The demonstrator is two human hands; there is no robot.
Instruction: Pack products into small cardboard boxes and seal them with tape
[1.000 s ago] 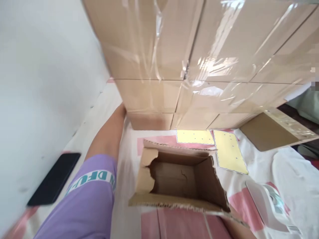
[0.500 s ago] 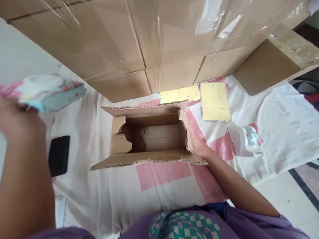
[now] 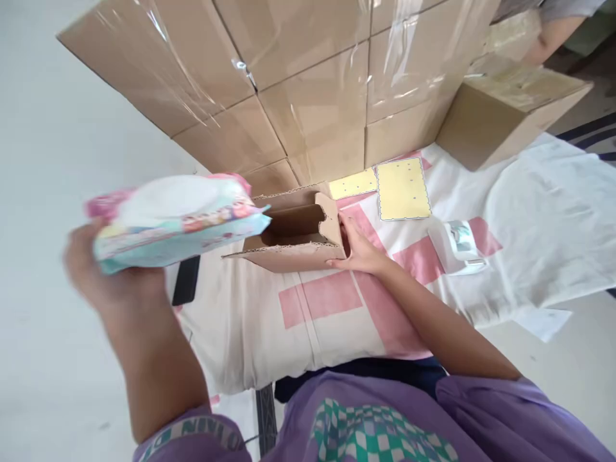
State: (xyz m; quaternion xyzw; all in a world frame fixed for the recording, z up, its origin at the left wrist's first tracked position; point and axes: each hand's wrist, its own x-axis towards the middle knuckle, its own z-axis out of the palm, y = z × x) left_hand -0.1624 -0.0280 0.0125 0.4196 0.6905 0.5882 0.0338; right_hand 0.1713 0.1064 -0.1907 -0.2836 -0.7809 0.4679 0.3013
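My left hand [image 3: 108, 266] grips one end of a soft pack of wet wipes [image 3: 178, 221], white, pink and teal, and holds it in the air at the left. Part of the pack lies across the view of the open cardboard box [image 3: 296, 258] and hides its left end. The box stands on the cloth with its flaps up, and its visible inside is dark. My right hand [image 3: 360, 249] clasps the right end of the box, thumb at the front side and fingers behind the end wall.
Taped cardboard boxes [image 3: 312, 96] form a wall behind. Another box [image 3: 481, 122] stands at the right, near a person's arm [image 3: 558, 38]. Yellow cards [image 3: 403, 189], a tape dispenser [image 3: 459, 247] and a black phone-like object [image 3: 186, 280] lie on the pink-and-white cloth [image 3: 322, 298].
My left hand has brought the wipes pack rightward, from the far left to the left end of the box. My right hand stays at the box's right end. The view has shifted.
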